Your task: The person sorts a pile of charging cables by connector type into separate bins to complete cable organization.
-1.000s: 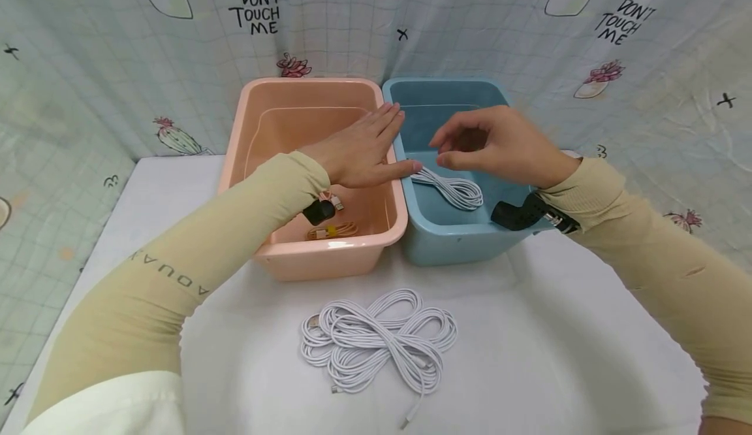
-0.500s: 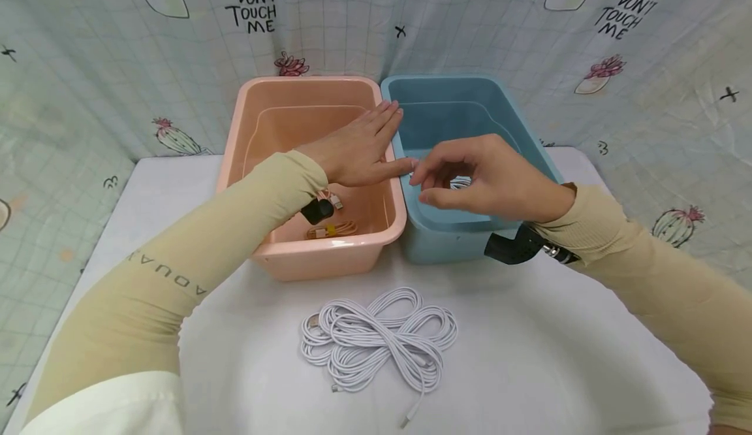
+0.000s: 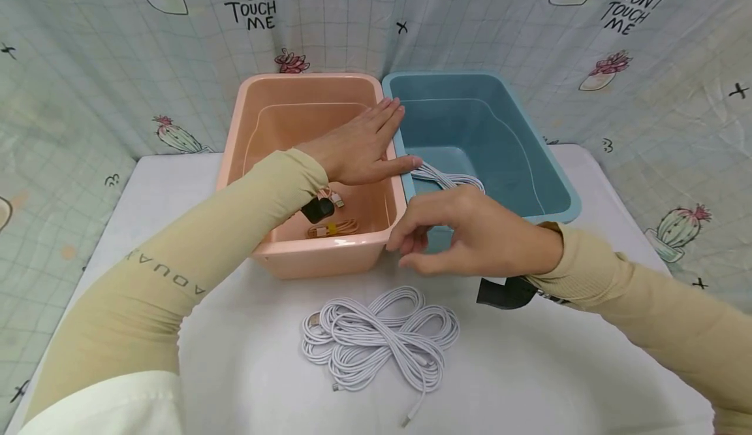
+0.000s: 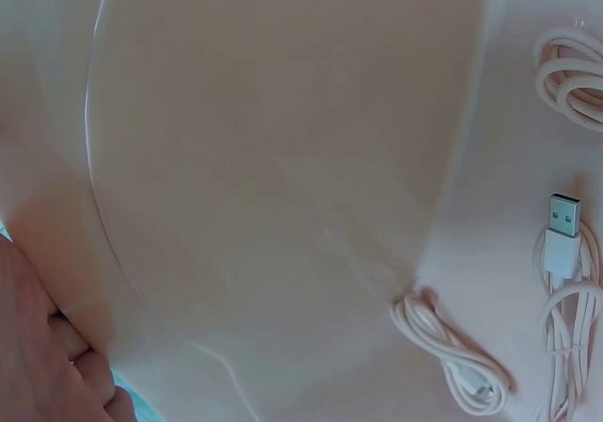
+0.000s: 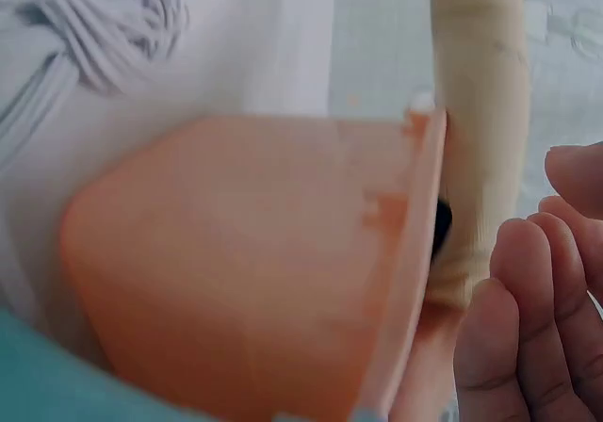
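Observation:
My left hand (image 3: 361, 151) rests with straight fingers across the touching rims of the salmon-pink bin (image 3: 323, 243) and the blue bin (image 3: 561, 209). My right hand (image 3: 470, 236) hovers over the front of the blue bin, fingers loosely bent and holding nothing. Its fingers (image 5: 518, 262) also show in the right wrist view. Below it on the white table lies a heap of coiled white cables (image 3: 382, 340). A white coiled cable (image 3: 449, 177) sits in the blue bin, partly hidden by the right hand. Inside the pink bin are a yellowish cable (image 3: 335, 228) and pale USB cables (image 4: 562, 252).
A patterned curtain (image 3: 335, 17) hangs behind the bins and at both sides. The white tablecloth (image 3: 546, 370) extends in front of the bins and around the cable heap. Dark wrist cameras are strapped beneath both forearms.
My right hand has moved from over the blue bin's inside toward me, down to its front edge, uncovering more of the bin. My left hand stays put.

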`<state>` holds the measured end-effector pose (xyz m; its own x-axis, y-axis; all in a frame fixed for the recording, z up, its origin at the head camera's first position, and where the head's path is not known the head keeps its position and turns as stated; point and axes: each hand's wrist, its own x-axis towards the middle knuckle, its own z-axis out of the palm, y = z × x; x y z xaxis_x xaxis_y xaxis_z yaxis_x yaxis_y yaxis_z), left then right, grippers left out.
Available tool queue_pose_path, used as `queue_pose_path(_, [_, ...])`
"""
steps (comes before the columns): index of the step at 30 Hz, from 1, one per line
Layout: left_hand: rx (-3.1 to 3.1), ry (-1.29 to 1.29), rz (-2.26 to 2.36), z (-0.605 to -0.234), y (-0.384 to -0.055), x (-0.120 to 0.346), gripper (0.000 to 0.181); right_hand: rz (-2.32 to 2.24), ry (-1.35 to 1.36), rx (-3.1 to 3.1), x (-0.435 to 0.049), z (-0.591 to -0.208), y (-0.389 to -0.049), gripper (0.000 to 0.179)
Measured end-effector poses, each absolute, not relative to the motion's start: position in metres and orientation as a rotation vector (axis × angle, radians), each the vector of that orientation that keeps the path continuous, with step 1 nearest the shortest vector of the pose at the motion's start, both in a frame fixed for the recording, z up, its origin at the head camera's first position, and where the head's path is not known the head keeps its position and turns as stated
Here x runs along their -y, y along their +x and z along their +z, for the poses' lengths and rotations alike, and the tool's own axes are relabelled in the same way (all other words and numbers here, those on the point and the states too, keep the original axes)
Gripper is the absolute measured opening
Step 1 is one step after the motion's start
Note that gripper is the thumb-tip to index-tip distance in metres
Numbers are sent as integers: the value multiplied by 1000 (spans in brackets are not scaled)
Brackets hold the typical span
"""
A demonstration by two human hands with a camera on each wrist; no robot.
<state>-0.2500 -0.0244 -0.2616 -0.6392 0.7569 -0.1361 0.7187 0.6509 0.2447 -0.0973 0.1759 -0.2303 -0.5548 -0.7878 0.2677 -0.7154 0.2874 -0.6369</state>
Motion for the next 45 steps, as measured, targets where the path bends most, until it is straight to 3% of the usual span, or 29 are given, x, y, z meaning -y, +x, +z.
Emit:
queue_pose_path(19, [-2651, 1200, 257, -264, -250, 25, 98, -955, -1305, -2287, -154, -280, -64, 16])
queue_pose_path(45, [-2658, 1168, 251, -262, -249, 25, 99, -650, -1118, -2430, -149, -332, -51, 47])
